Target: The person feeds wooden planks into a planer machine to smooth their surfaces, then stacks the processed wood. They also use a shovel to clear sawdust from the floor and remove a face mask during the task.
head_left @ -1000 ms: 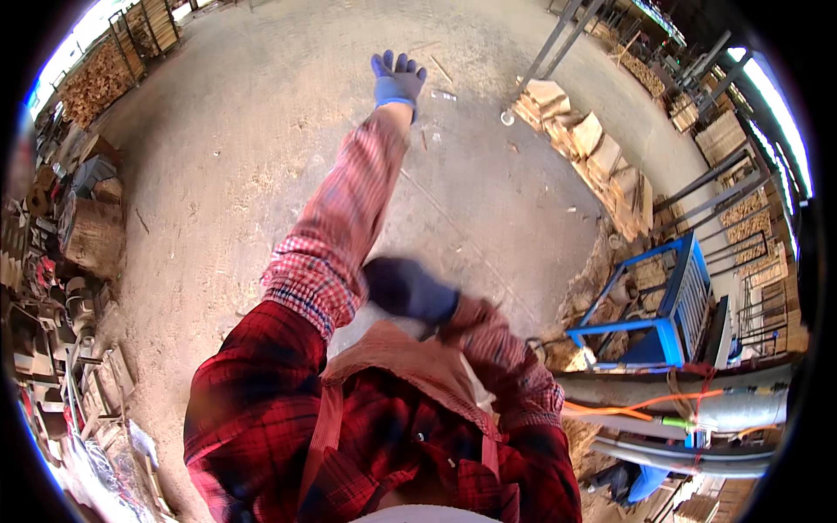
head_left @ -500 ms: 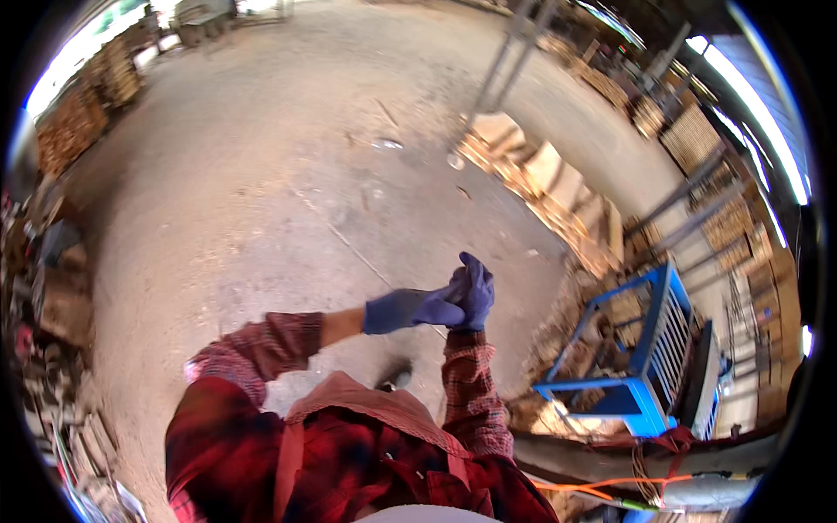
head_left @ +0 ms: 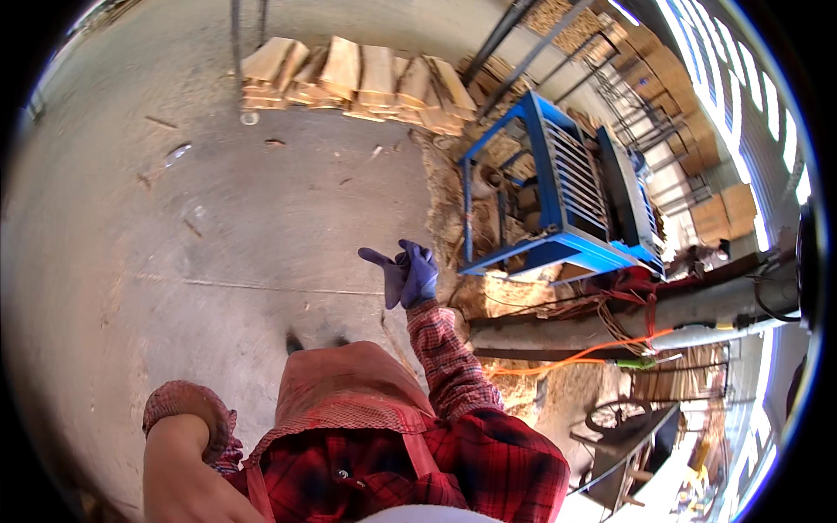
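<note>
My right hand [head_left: 422, 275], in a purple knit glove, is raised in front of the apron [head_left: 349, 383]. Its fingers are closed on a second, loose purple glove [head_left: 391, 277], part of which sticks out to the left. My left hand [head_left: 196, 488] is bare and bent back close to my body at the lower left. Its fingers run out of the picture and are blurred, so their pose is hidden. The left sleeve [head_left: 187, 405] is pushed up the forearm.
A blue metal-framed machine [head_left: 558, 183] with slats stands to the right. Stacked wooden boards [head_left: 375, 74] lie ahead. A thick grey pipe [head_left: 689, 301] with an orange cable [head_left: 584, 351] crosses at the right. Behind it stands a wheelbarrow [head_left: 641, 449]. Scraps lie on the concrete floor [head_left: 288, 209].
The left hand wore a purple glove and touched the right hand; now it is bare and drawn back to the lower left. The right hand keeps the glove. My view has turned right.
</note>
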Demonstrator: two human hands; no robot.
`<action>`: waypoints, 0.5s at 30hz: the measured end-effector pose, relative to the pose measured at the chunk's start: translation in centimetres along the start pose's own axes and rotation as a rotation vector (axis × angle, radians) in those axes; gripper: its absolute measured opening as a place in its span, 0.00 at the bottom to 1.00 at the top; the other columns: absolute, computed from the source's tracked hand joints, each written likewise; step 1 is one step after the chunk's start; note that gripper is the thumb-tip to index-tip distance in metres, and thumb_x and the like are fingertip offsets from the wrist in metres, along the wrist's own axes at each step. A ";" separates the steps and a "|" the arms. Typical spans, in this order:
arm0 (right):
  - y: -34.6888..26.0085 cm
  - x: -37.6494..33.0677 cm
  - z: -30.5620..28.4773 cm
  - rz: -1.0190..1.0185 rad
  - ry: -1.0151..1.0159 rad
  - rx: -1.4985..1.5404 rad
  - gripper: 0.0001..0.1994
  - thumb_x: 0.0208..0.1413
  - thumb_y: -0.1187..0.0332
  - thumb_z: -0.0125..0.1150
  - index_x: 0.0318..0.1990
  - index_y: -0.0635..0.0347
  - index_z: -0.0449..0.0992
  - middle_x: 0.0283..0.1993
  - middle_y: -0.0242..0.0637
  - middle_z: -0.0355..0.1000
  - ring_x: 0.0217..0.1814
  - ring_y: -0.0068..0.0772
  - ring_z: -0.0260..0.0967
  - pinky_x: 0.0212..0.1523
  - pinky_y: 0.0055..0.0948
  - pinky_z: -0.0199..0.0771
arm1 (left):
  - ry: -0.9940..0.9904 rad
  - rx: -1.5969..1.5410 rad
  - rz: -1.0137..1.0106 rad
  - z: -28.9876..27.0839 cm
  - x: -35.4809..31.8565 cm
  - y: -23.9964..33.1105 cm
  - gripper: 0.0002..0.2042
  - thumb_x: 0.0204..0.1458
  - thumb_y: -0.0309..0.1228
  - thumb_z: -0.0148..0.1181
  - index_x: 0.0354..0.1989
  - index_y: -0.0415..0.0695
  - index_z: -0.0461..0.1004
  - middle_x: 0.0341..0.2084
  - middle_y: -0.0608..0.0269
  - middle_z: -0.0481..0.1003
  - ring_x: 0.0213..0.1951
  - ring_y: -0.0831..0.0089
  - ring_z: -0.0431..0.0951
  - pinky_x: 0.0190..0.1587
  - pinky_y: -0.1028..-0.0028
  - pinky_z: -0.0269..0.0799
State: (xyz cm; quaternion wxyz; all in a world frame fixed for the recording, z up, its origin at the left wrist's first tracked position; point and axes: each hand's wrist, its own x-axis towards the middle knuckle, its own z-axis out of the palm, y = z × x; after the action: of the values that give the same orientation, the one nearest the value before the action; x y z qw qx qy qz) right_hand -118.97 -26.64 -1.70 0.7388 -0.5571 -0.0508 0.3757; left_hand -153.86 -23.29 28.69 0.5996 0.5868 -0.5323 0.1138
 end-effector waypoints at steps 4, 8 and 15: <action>-0.8 0.3 -0.7 0.023 0.138 -0.156 0.11 0.58 0.64 0.57 0.41 0.60 0.78 0.24 0.30 0.69 0.25 0.21 0.64 0.27 0.21 0.64 | 0.141 -0.282 0.339 -5.7 -2.4 -1.4 0.08 0.56 0.29 0.48 0.33 0.40 0.74 0.29 0.49 0.71 0.27 0.64 0.74 0.33 0.65 0.73; 2.3 1.4 -2.4 -0.149 0.121 -0.369 0.10 0.57 0.64 0.57 0.40 0.60 0.78 0.23 0.30 0.68 0.26 0.21 0.65 0.31 0.21 0.67 | 0.859 -0.653 0.536 -6.5 -12.4 -6.6 0.06 0.50 0.26 0.52 0.21 0.45 0.69 0.10 0.66 0.64 0.11 0.75 0.62 0.16 0.76 0.61; 7.2 0.0 -1.0 0.036 0.094 -0.216 0.11 0.58 0.64 0.57 0.42 0.61 0.76 0.23 0.31 0.71 0.22 0.19 0.63 0.25 0.18 0.63 | 1.383 -1.144 -0.517 -7.2 -11.1 -13.5 0.13 0.56 0.34 0.55 0.27 0.36 0.67 0.11 0.66 0.64 0.09 0.83 0.58 0.12 0.81 0.48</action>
State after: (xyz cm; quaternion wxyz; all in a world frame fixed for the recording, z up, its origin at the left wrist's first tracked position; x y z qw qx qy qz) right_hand -122.03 -26.76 -8.26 0.6692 -0.6513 -0.0465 0.3547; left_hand -144.47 -15.77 14.07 0.9876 0.1044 0.1149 0.0215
